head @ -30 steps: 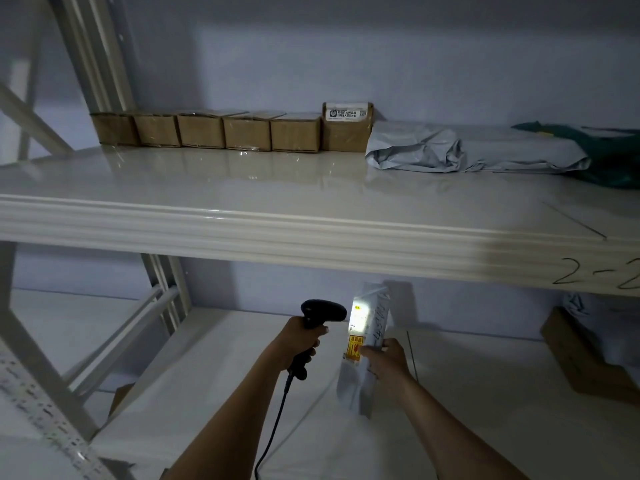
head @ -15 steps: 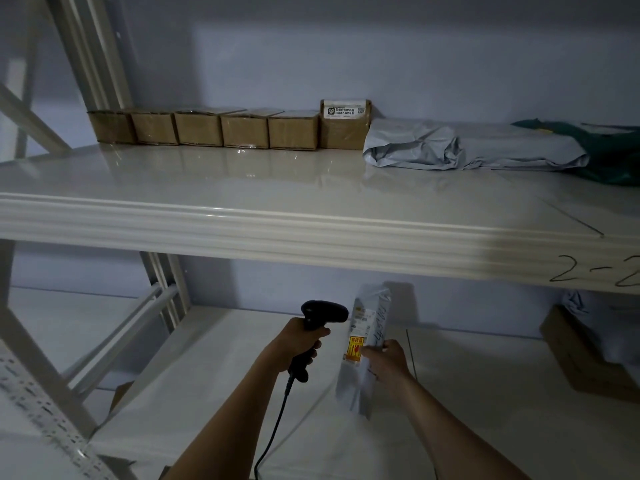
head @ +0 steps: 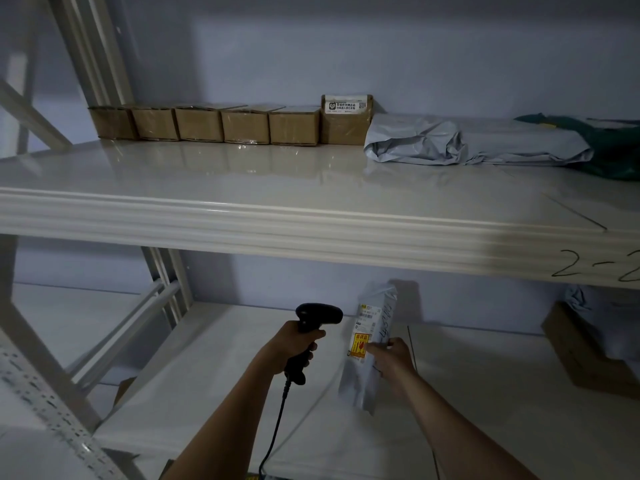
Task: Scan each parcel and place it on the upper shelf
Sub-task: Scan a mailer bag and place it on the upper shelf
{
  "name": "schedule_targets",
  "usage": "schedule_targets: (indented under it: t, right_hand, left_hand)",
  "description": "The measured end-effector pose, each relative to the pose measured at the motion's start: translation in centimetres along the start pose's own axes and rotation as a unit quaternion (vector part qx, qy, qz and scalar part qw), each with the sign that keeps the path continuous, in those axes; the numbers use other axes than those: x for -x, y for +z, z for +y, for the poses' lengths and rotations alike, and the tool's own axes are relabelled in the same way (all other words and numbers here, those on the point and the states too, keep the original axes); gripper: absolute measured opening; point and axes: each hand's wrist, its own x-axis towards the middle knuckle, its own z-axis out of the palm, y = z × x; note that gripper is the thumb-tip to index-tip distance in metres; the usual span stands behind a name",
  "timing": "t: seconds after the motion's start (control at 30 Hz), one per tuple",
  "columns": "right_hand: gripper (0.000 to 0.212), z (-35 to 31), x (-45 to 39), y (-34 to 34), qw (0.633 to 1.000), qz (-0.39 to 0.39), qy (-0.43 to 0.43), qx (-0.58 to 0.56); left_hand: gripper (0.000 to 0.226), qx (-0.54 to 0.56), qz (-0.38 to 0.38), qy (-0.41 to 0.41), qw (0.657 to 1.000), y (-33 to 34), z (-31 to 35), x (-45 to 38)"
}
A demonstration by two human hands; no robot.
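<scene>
Nearest to you, at about 6 o'clock, your left hand [head: 292, 344] is clenched around the pistol grip of the black barcode scanner [head: 313, 329], its cord [head: 273, 434] hanging down past your forearm. The scanner's head points toward 3 o'clock, straight at the parcel, which is why you keep it level and close.

Just beside it, your right hand [head: 393, 355] grasps a slim grey mailer bag [head: 372, 344] by its right edge, holding it upright with the printed label [head: 369, 318] and the yellow sticker [head: 359, 346] turned toward the scanner. Gripping the edge leaves the barcode uncovered. The parcel sits in the gap under the upper shelf, above the lower shelf [head: 485, 393], not yet placed. No scan light shows on the label, so the scan looks done or about to fire; I cannot tell which.

Further off at 3 o'clock, a brown box [head: 585, 355] lies on the lower shelf.

At 12 o'clock, the upper shelf [head: 277, 216] has a bare front strip. Along its back, from 11 to 12 o'clock, a row of cardboard boxes [head: 221, 125] stands, with grey poly bags [head: 474, 142] and a green bag [head: 609, 147] toward 2 o'clock. Everything is pushed to the wall, leaving room in front for your mailer.
</scene>
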Motion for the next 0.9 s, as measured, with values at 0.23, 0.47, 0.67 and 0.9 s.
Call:
schedule_targets:
  t: [0.23,0.47,0.67,0.9]
  right_hand:
    - [0.043,-0.1,0.4,0.2,1.0,0.002,-0.003,0.015]
    - [0.037,-0.5,0.9,0.1,1.0,0.001,-0.002,0.014]
    - [0.035,-0.6,1.5,0.2,1.0,0.002,0.003,0.018]
    - [0.035,-0.7,2.5,0.2,1.0,-0.011,0.022,0.011]
  left_hand:
    - [0.014,-0.013,-0.015,0.013,1.0,-0.1,0.7,0.7]
    - [0.016,-0.009,-0.018,0.006,1.0,-0.1,0.6,0.8]
    - [0.013,-0.004,-0.013,0.007,1.0,-0.2,0.5,0.9]
    - [0.026,-0.013,0.006,-0.016,1.0,-1.4,-1.8,0.0]
